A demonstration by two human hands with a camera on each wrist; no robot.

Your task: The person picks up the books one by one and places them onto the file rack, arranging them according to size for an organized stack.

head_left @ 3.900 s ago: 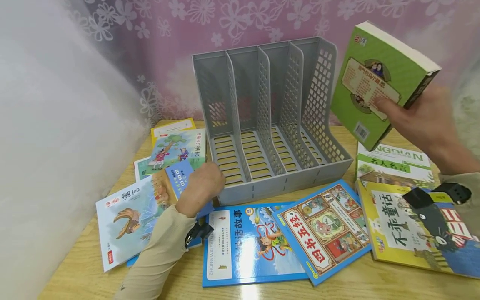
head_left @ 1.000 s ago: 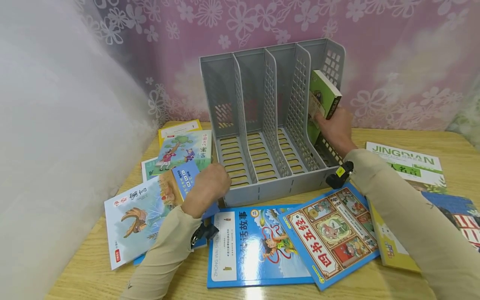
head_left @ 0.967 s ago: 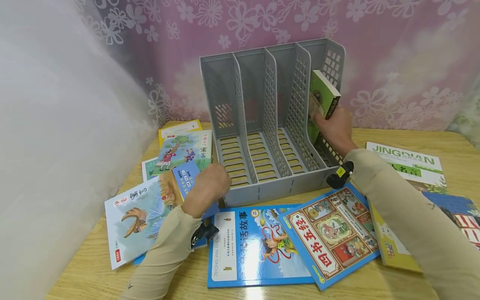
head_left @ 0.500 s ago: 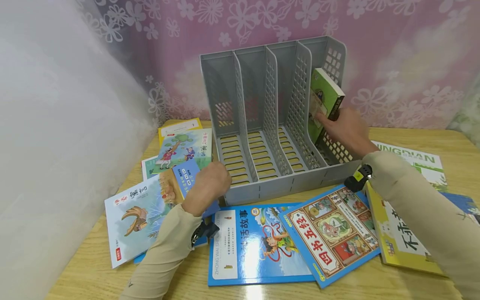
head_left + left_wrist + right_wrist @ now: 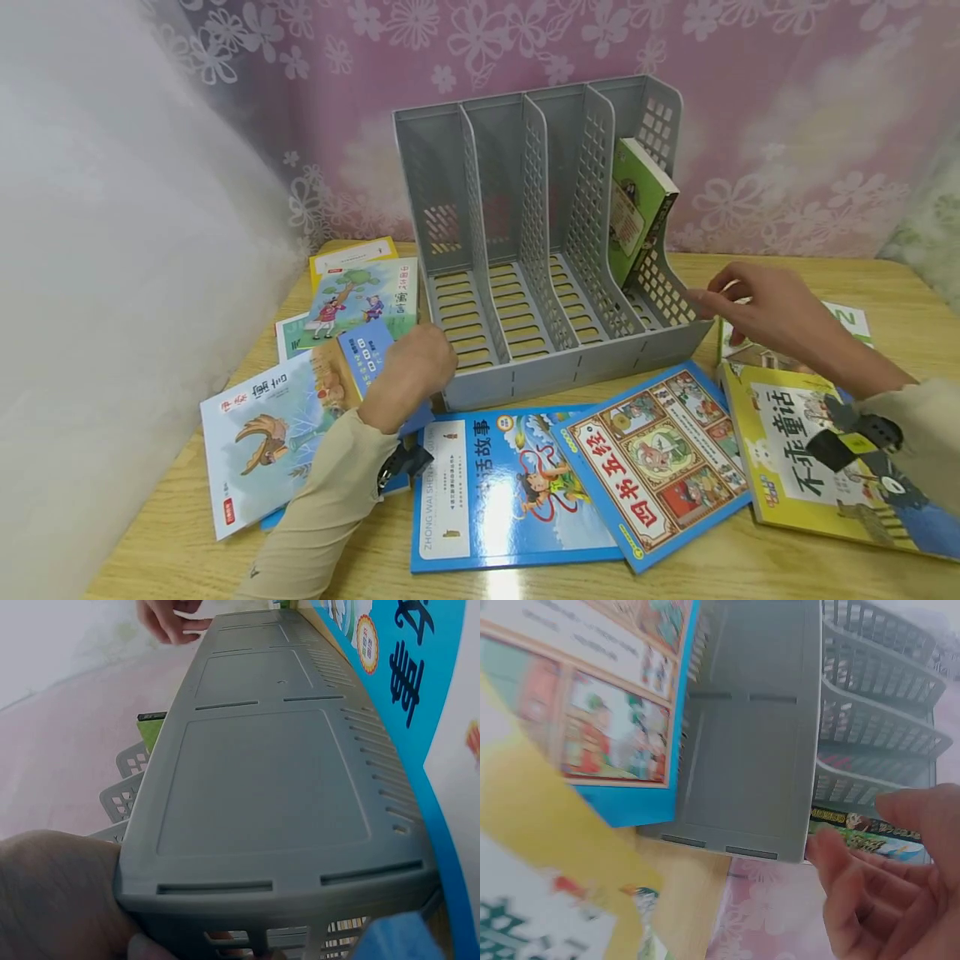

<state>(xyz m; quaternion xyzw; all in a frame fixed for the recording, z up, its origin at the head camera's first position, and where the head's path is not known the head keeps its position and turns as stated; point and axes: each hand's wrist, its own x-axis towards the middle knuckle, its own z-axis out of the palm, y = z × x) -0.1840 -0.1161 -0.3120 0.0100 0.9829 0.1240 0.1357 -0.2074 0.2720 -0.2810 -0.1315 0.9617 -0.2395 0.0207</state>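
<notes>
The divided rack (image 5: 540, 371) stands on the table (image 5: 817, 571), with the curtain (image 5: 787, 92) behind it. In its rightmost compartment stands the upright book (image 5: 630, 221). The left hand (image 5: 410, 371) is at the rack's left front corner, the right hand (image 5: 772, 321) just beside the right one. Left of the rack lies the book pile (image 5: 360, 304); nearer the person is the left book (image 5: 258, 442). Before the rack, the slanted book (image 5: 660, 467) overlaps the front book (image 5: 517, 500). Farther right lies the right book (image 5: 798, 454), the rear book (image 5: 851, 321) behind it.
</notes>
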